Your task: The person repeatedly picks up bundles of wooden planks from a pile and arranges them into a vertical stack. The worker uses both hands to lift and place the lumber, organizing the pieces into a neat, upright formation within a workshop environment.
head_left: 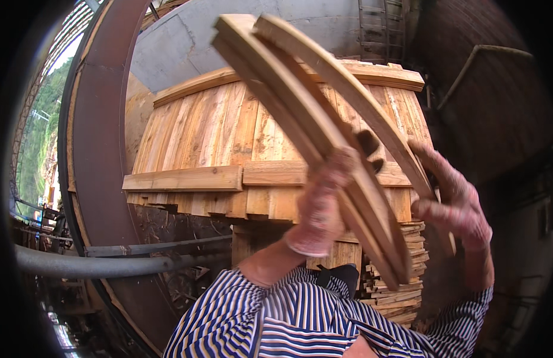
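Wearing a pinkish work glove, my left hand (325, 206) is closed round a few long wooden boards (300, 116) held together, tilted with their far ends up and to the left. Another wooden board (363, 92) slants alongside them, apart from the bundle along its middle. My right hand (458, 206), gloved too, grips that board near its lower end, fingers on one side and thumb on the other. Below the held boards lies a wide stack of planks (229, 125) laid side by side. Part of this stack is hidden behind the boards and my left hand.
Crosswise battens (184, 179) lie along the near and far sides of the plank stack. A pile of thin wood strips (402, 280) stands close to my body. At left are a brown steel beam (100, 137) and a grey pipe (109, 262). A grey panel (181, 45) lies beyond.
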Tool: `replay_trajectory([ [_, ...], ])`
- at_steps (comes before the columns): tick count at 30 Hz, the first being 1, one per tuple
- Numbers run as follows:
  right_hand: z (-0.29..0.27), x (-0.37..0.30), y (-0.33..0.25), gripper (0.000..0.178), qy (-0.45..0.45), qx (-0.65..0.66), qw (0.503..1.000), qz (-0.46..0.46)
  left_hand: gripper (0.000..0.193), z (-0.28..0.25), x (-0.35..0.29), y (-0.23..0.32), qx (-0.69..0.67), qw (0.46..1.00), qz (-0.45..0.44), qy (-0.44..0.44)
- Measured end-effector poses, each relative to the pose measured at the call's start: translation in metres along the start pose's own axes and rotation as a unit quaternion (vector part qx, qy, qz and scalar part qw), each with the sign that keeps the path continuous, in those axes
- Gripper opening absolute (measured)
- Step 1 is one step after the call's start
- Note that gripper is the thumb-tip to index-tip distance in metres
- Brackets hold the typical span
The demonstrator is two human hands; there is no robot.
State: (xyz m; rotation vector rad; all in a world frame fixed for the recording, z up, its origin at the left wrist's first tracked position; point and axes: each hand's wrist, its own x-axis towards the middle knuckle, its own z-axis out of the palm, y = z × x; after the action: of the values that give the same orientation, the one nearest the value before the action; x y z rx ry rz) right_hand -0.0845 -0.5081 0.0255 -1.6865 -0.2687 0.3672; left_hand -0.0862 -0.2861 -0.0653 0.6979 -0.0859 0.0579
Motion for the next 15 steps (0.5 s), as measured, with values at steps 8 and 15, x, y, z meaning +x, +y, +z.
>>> replay_trajectory([
  [8,0.009,0.076,0.036,0.088,-0.059,-0.514,0.856,0.003,0.071,-0.095,0.037,0.232,0.223,0.97,0.064,0.073],
  [15,0.026,0.109,0.07,0.091,-0.131,-0.565,0.815,-0.023,0.082,-0.183,0.047,0.334,0.576,0.812,-0.085,0.046],
])
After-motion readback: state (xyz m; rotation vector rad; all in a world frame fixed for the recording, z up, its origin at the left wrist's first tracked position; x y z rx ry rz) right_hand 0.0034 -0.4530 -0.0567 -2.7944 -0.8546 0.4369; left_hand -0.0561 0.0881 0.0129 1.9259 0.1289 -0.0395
